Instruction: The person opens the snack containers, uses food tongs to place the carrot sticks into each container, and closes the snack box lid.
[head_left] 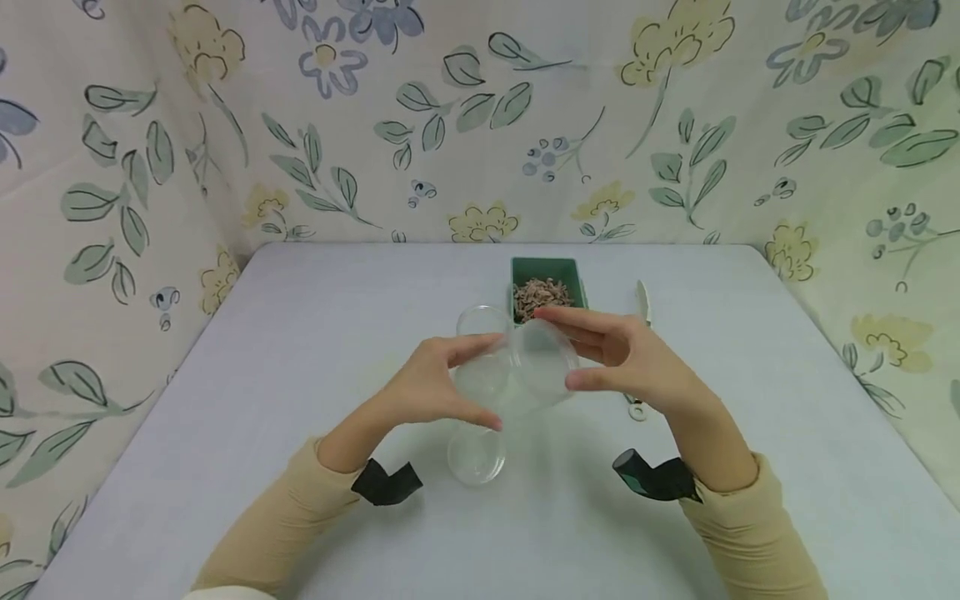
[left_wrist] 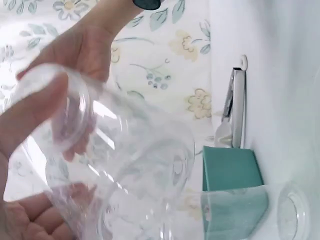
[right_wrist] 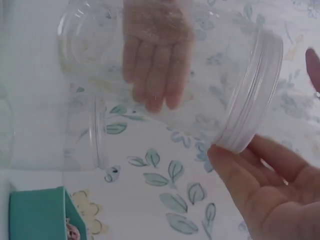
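Observation:
A clear jar (head_left: 546,367) is held tilted on its side above the table, between both hands. My left hand (head_left: 431,383) holds it with thumb and fingers spread around its left part; the left fingers show through the clear wall in the right wrist view. My right hand (head_left: 626,358) grips the ringed end (right_wrist: 255,92), fingertips on the rim and thumb on the near side. Whether that end is a lid or a bare neck I cannot tell. Behind it stands another clear jar (head_left: 482,315). A clear round container (head_left: 477,457) sits in front, below the left hand.
At the back, a green box (head_left: 572,273) contains small brownish shreds (head_left: 542,293). To the right lie a pale-bladed utensil (head_left: 644,302) and a metal tool with a ring end (left_wrist: 239,105), partly hidden by the right hand. Flowered cloth (head_left: 480,125) surrounds the white table (head_left: 337,292).

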